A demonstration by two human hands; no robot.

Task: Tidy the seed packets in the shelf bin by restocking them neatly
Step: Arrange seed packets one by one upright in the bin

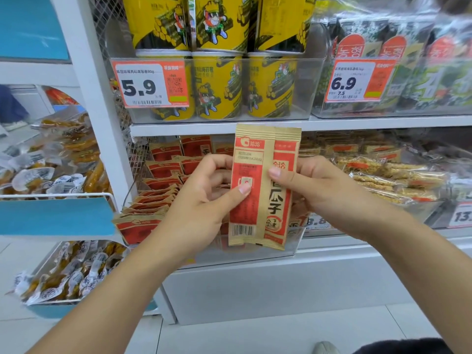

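Two tan and red seed packets stand upright and overlapped in front of the shelf, barcode side of one facing me. My left hand grips them from the left, thumb pressed on the front. From the right my right hand pinches the same packets, thumb on the front. Behind the hands, a clear shelf bin holds several more seed packets leaning in loose rows toward the front left.
Yellow seaweed-roll cups fill a clear bin on the shelf above, with seaweed packs to their right. Wrapped grain bars lie right of the seed bin. A blue rack with small snack packs stands left. White floor below.
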